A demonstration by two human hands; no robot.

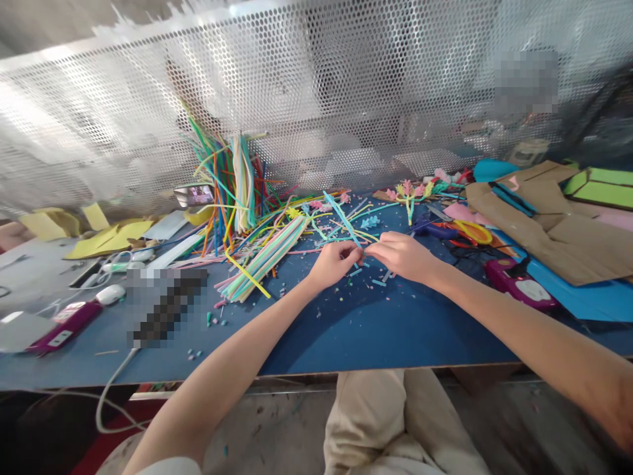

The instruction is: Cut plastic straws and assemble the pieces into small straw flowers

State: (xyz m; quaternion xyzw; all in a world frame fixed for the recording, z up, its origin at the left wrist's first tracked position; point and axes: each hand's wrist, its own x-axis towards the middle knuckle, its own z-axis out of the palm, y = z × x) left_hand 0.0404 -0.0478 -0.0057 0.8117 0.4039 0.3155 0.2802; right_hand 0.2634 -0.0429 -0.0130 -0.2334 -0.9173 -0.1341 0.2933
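A: Head view. Both hands meet near the middle of the dark blue tabletop (pixel 376 330). The left hand (pixel 336 264) comes in from seven o'clock, the right hand (pixel 403 256) from four o'clock.

B: What is between them?

A: A thin light-blue plastic straw piece (pixel 364 249), short, lying roughly nine to three. Each hand pinches one end, thumb against forefinger, and the other fingers are curled in. So the grip is nearly closed on both sides, on the same piece.

B: Which hand is nearer to it?

A: Neither; the fingertips almost touch over it. The piece sits just at three o'clock of the left grip and at nine o'clock of the right. How much of it is hidden inside the fingers I cannot tell.

B: Around it?

A: Small cut straw bits (pixel 378 282) are scattered at six o'clock, close under the hands. A long light-blue straw (pixel 341 214) runs away toward eleven o'clock, just beyond the left hand. A loose bundle of pale multicoloured straws (pixel 264 257) lies flat at nine o'clock, well apart. Yellow-handled scissors (pixel 469 231) lie at two o'clock of the right hand, near but not touching.

B: And farther out?

A: An upright sheaf of coloured straws (pixel 232 178) leans on the perforated metal screen (pixel 346 86) at eleven o'clock.
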